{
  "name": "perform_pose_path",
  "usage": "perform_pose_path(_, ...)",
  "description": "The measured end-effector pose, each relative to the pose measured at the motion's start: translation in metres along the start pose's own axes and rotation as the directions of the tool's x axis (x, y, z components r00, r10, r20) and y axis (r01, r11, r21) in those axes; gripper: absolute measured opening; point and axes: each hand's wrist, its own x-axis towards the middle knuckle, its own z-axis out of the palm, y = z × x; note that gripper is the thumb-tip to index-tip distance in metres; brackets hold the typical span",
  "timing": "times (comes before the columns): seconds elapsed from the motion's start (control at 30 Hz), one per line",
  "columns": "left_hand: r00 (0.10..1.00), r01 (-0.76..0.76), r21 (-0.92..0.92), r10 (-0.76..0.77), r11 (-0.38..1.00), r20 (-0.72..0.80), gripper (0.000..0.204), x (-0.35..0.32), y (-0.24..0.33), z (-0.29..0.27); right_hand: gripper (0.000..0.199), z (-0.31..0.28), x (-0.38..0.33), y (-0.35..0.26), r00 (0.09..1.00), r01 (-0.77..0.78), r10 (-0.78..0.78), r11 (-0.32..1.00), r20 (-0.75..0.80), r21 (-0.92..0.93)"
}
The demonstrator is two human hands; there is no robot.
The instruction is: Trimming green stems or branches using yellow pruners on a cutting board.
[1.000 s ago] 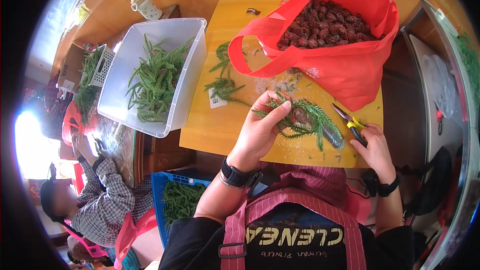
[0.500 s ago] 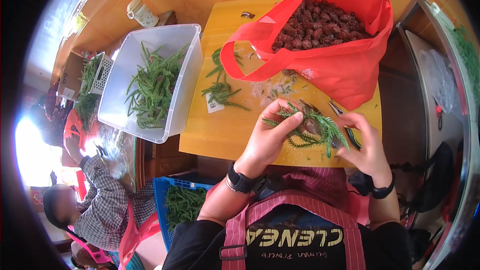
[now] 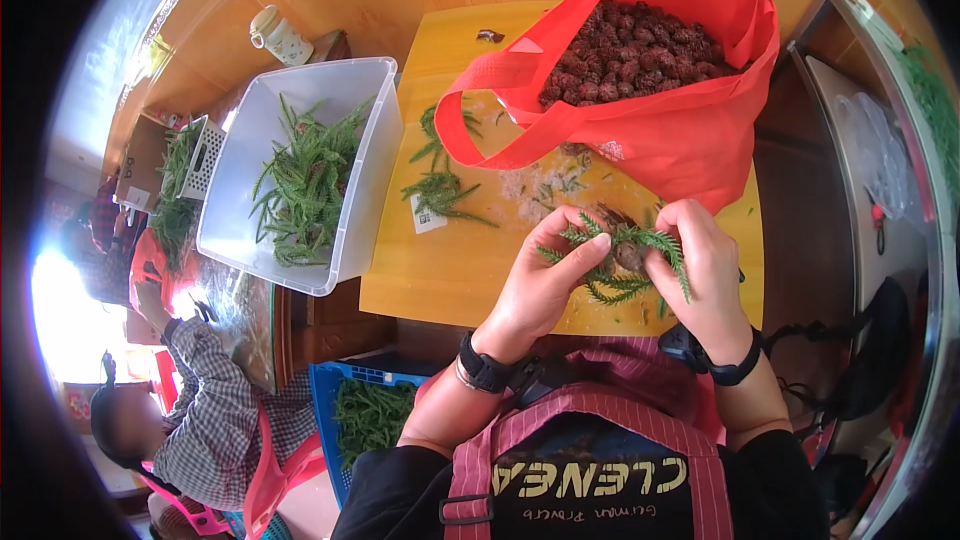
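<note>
Above the front of the yellow board, my left hand [image 3: 540,285] pinches a green artificial pine sprig [image 3: 618,292] between thumb and fingers. A brown pine cone [image 3: 629,257] shows amid its needles. My right hand [image 3: 702,275] has its thumb and fingers closed on the right-hand side of the same sprig. Its fingertips are partly hidden by the needles. Beyond both hands stands a red fabric bag [image 3: 650,135] full of dark red-brown pine cones [image 3: 640,50].
A clear plastic bin [image 3: 375,175] of finished-looking green sprigs [image 3: 308,180] stands left of the yellow board [image 3: 420,285]. Loose sprigs [image 3: 440,192] and crumbs lie on the board. Below left is a blue crate [image 3: 325,410] of greenery. A co-worker [image 3: 225,430] sits at far left.
My right hand has moved left and closed on the sprig; before, it was apart from it with fingers spread. The pliers behind it are now almost wholly covered. My left hand keeps its hold.
</note>
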Motion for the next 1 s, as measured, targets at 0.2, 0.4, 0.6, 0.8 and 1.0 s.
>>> perform_pose_path(0.2,0.999,0.034,-0.027,-0.033,0.999,0.027,0.010,0.000,0.003,-0.003,0.020,-0.004,0.000,-0.002,0.997,-0.041,0.038,0.998,0.060,0.057)
perform_pose_path(0.4,0.999,0.028,-0.065,-0.026,0.997,0.036,0.008,0.000,0.003,-0.005,0.024,-0.008,0.000,-0.007,0.989,-0.076,0.056,0.986,0.137,0.146)
perform_pose_path(0.6,0.997,0.043,-0.057,-0.039,0.997,0.072,0.008,-0.003,0.006,-0.002,0.030,-0.012,0.001,-0.008,0.966,-0.058,-0.003,0.972,0.257,0.229)
perform_pose_path(0.8,0.999,0.000,-0.031,0.002,1.000,0.045,0.005,-0.006,0.007,-0.005,0.034,-0.009,-0.003,-0.011,0.947,-0.144,0.007,0.904,0.322,0.403)
perform_pose_path(1.0,0.998,-0.017,-0.058,0.021,0.998,0.064,0.008,-0.015,0.009,-0.008,0.029,-0.009,-0.009,-0.015,0.945,-0.135,0.019,0.931,0.326,0.339)
